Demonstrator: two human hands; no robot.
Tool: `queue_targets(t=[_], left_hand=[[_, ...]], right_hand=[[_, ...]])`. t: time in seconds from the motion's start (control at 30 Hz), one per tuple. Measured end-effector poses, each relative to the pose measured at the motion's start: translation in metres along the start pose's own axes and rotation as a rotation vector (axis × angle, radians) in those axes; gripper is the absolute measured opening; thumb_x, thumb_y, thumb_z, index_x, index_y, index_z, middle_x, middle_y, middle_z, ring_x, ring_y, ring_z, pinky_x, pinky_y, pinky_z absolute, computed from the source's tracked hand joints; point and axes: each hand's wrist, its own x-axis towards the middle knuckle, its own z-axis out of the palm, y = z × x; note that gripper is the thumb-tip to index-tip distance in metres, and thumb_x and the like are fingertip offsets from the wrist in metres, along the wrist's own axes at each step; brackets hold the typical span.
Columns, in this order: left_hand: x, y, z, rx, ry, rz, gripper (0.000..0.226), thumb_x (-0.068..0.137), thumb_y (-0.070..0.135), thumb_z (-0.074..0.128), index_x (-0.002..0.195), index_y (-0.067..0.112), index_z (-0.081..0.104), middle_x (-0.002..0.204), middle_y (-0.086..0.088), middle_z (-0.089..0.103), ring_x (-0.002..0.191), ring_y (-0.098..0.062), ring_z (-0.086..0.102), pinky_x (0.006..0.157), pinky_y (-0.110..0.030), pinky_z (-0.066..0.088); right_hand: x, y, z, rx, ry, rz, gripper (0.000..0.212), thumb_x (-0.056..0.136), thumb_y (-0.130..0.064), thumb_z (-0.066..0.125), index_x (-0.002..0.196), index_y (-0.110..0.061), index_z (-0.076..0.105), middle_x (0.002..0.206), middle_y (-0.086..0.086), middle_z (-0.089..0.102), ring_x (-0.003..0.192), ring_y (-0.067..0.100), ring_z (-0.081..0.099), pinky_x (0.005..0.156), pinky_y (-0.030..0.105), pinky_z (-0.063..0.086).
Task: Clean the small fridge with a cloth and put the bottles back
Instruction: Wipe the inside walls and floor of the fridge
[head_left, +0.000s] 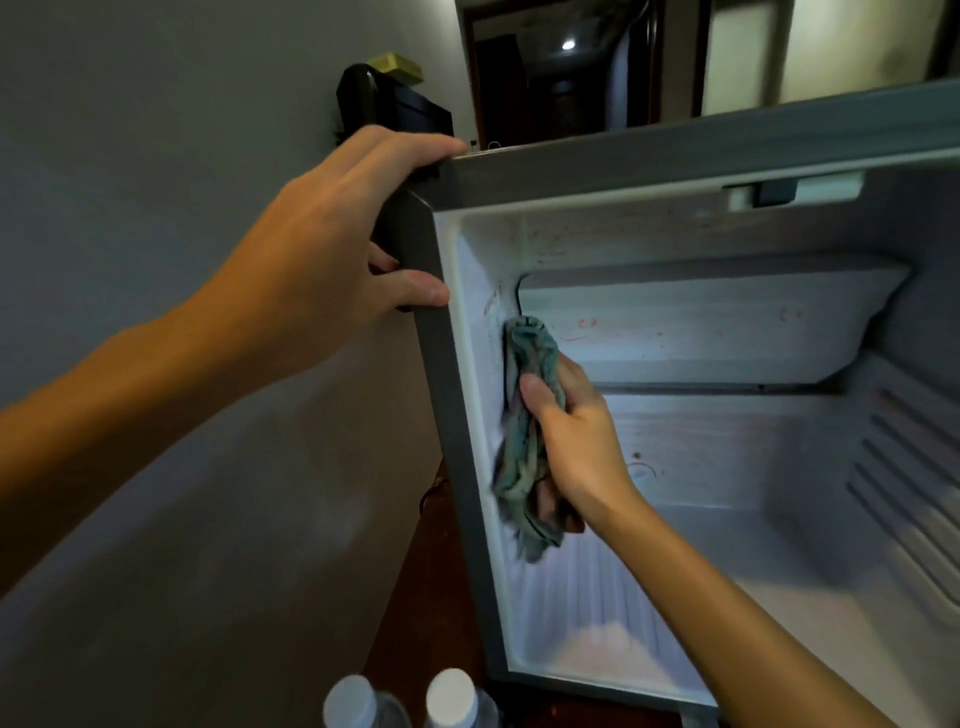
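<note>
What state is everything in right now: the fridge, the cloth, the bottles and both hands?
Fridge: open, no bottles visible inside.
Cloth: bunched up, pressed against the left inner wall.
Right hand: grips the cloth.
Left hand: grips the fridge's top left corner.
Bottles: two, capped, upright, outside the fridge.

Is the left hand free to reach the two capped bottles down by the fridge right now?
Probably not yet: the left hand grips the fridge at its top corner. Once it lets go, nothing visible blocks the way down to the bottles.
</note>
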Motion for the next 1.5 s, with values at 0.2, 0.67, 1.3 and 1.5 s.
queue_targets(t=[0.2, 0.67, 1.3, 1.5], left_hand=[[-0.002, -0.002, 0.001, -0.047, 0.011, -0.005, 0.083, 0.071, 0.038, 0.072, 0.146, 0.021, 0.041, 0.135, 0.006, 0.045, 0.107, -0.020, 0.058, 0.075, -0.029, 0.059], [-0.004, -0.007, 0.006, -0.079, 0.055, 0.027, 0.080, 0.075, 0.027, 0.075, 0.146, 0.021, 0.040, 0.134, 0.007, 0.044, 0.117, -0.012, 0.051, 0.078, -0.031, 0.058], [-0.001, -0.010, 0.009, -0.047, 0.069, 0.063, 0.080, 0.073, 0.030, 0.074, 0.144, 0.014, 0.042, 0.133, -0.001, 0.047, 0.118, -0.015, 0.050, 0.083, -0.025, 0.054], [0.002, -0.004, 0.006, 0.040, 0.029, 0.050, 0.086, 0.070, 0.054, 0.055, 0.144, 0.013, 0.040, 0.133, -0.009, 0.048, 0.120, -0.018, 0.047, 0.101, -0.025, 0.041]], right_hand=[[0.013, 0.000, -0.004, 0.036, 0.027, -0.028, 0.031, 0.101, -0.029, 0.052, 0.129, -0.021, 0.060, 0.131, -0.003, 0.057, 0.117, 0.014, 0.058, 0.106, 0.043, 0.046], [0.055, -0.042, 0.000, 0.300, 0.474, -0.179, 0.017, 0.099, -0.027, 0.054, 0.096, -0.016, 0.067, 0.095, 0.009, 0.070, 0.090, 0.021, 0.068, 0.086, 0.044, 0.056], [0.144, -0.089, -0.013, -0.876, -0.055, -0.107, 0.031, 0.099, -0.017, 0.044, 0.121, -0.003, 0.061, 0.127, 0.018, 0.061, 0.118, 0.035, 0.056, 0.100, 0.039, 0.045], [0.138, -0.083, -0.023, -0.764, -0.207, -0.247, 0.015, 0.100, -0.013, 0.043, 0.098, -0.005, 0.056, 0.117, 0.016, 0.055, 0.106, 0.025, 0.051, 0.083, 0.022, 0.034]])
